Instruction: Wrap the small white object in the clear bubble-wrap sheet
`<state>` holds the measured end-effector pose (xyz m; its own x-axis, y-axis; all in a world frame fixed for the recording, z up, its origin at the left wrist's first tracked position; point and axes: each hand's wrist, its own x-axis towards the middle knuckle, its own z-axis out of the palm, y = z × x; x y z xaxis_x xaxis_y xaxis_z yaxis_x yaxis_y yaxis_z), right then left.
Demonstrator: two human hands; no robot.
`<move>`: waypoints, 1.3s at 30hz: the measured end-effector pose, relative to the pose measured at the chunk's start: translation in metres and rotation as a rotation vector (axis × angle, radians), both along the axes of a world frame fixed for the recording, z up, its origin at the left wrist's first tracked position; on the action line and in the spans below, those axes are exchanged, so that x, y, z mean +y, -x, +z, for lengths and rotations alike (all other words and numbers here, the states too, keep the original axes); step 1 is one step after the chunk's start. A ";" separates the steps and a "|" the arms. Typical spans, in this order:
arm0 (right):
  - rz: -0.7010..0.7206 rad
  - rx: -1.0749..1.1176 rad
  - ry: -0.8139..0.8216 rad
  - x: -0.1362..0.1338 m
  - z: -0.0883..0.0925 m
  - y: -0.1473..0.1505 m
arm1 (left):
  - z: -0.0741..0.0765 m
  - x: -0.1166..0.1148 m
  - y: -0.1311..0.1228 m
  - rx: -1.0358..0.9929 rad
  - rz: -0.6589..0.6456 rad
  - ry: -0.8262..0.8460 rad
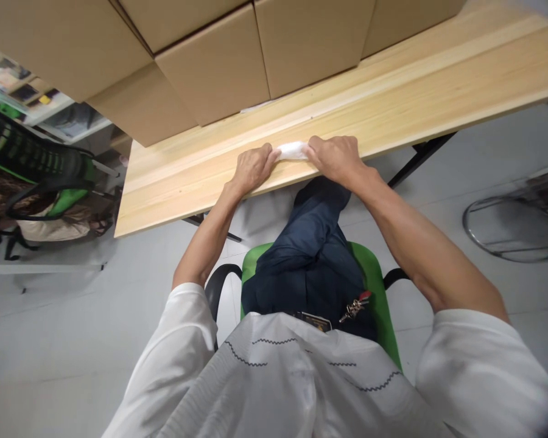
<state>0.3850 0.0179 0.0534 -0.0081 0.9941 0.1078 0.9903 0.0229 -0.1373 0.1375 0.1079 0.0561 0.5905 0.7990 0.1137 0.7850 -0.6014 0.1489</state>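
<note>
A small white bundle (292,150), soft-looking and rolled lengthwise, is stretched between my two hands just above the wooden table near its front edge. I cannot tell whether it is tissue, cloth or plastic. My left hand (254,165) is closed on its left end, thumb and fingers pressed together. At the other end, my right hand (335,157) grips it with the fingers curled under. Both fists hide the ends of the bundle. The wooden table (201,164) lies directly beneath the hands.
Large cardboard boxes (214,67) stand stacked along the table's back. I sit on a green chair (386,316) with black armrests. To the left are a black and green chair (50,164) and white shelves (80,125). A round metal ring (514,255) is on the right-hand floor.
</note>
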 end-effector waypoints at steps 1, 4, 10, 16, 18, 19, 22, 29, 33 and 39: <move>0.005 -0.012 0.011 0.000 0.001 -0.002 | 0.001 0.002 0.001 0.000 0.000 0.003; 0.026 -0.048 0.031 -0.002 0.002 -0.006 | 0.001 0.007 0.003 0.007 -0.007 0.002; 0.067 -0.107 0.027 -0.005 0.002 -0.009 | -0.006 0.014 0.006 0.022 -0.050 -0.033; 0.055 -0.162 0.090 -0.005 0.011 -0.009 | -0.005 0.015 0.007 -0.015 -0.083 -0.029; 0.063 -0.158 0.087 -0.008 0.013 -0.009 | -0.003 0.014 0.006 -0.002 -0.076 -0.022; 0.072 -0.154 0.079 -0.009 0.015 -0.008 | -0.002 0.013 0.005 0.005 -0.072 -0.019; 0.106 -0.137 0.046 -0.014 0.018 -0.004 | 0.000 0.011 0.004 0.029 -0.069 -0.025; 0.077 -0.081 -0.018 -0.012 0.017 0.007 | 0.000 0.008 0.001 0.055 -0.116 -0.064; 0.057 -0.053 -0.035 -0.011 0.016 0.011 | 0.003 0.004 -0.002 0.012 -0.139 -0.065; 0.037 -0.082 0.002 -0.013 0.022 0.022 | 0.007 -0.002 -0.003 0.015 -0.218 -0.053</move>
<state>0.3627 0.0051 0.0758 -0.0531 0.9933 0.1029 0.9967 0.0591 -0.0556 0.1406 0.1064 0.0633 0.7506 0.6453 0.1418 0.6374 -0.7638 0.1021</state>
